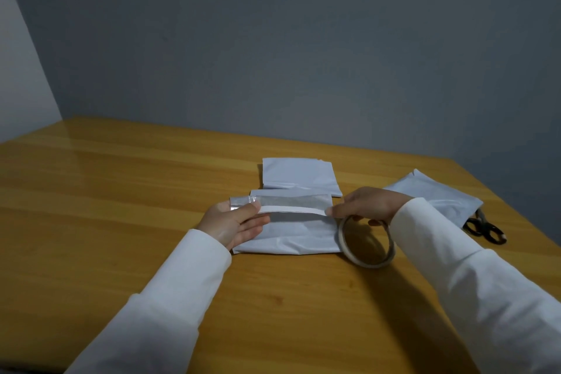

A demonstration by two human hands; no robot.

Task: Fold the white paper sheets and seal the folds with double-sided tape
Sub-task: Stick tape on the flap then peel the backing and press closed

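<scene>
A folded white paper sheet (300,234) lies on the wooden table (121,191) in front of me. A strip of white double-sided tape (291,209) runs across it from left to right. My left hand (236,223) pinches the strip's left end and rests on the sheet's left part. My right hand (368,206) pinches the strip's right end, and the tape roll (365,241) hangs from its fingers at the sheet's right edge. The roll stands tilted just above the table.
A second folded white sheet (299,175) lies just behind the one under my hands. A third folded sheet (434,194) lies at the right, partly over black-handled scissors (485,229). A grey wall rises behind the table's far edge.
</scene>
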